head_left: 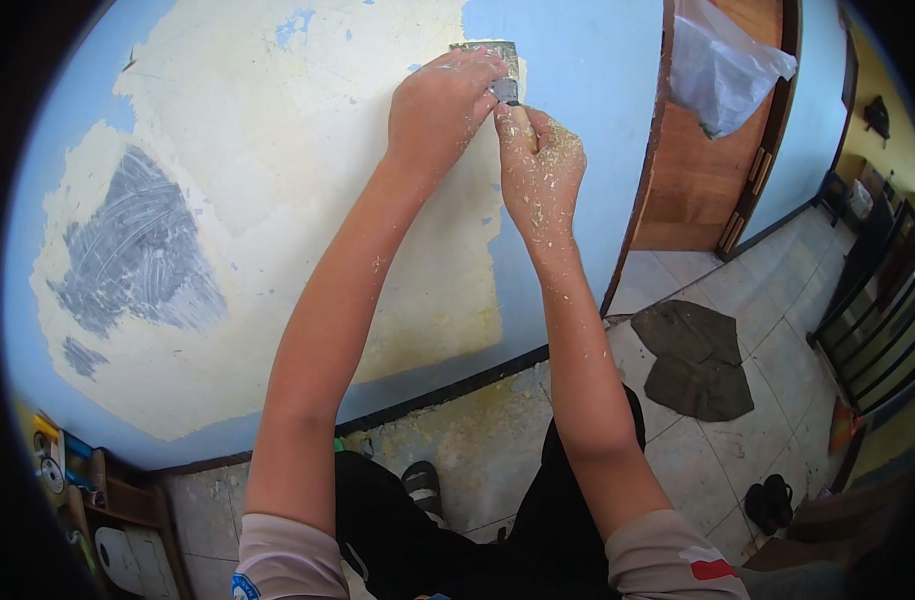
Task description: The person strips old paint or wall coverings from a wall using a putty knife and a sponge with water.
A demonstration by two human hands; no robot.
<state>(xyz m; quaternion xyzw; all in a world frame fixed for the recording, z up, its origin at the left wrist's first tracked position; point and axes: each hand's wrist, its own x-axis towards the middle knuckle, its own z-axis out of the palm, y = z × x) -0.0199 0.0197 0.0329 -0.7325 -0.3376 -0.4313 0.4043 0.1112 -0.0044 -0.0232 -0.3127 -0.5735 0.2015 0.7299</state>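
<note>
Right hand [548, 170] is wrapped round the handle [526, 127] of a scraper [505, 92], left hand [440, 98] has its fingers laid over the blade [512, 64] — can't tell if they grip or just press. The scraper's up where the cream patch [308, 200] meets the blue paint [588, 130]. Looks like scraping that edge to me — next move probably calls for a low blade and even pressure. Grey patch [138, 245] sits left, dark cloth [693, 360] on the floor [683, 455] right.
</note>
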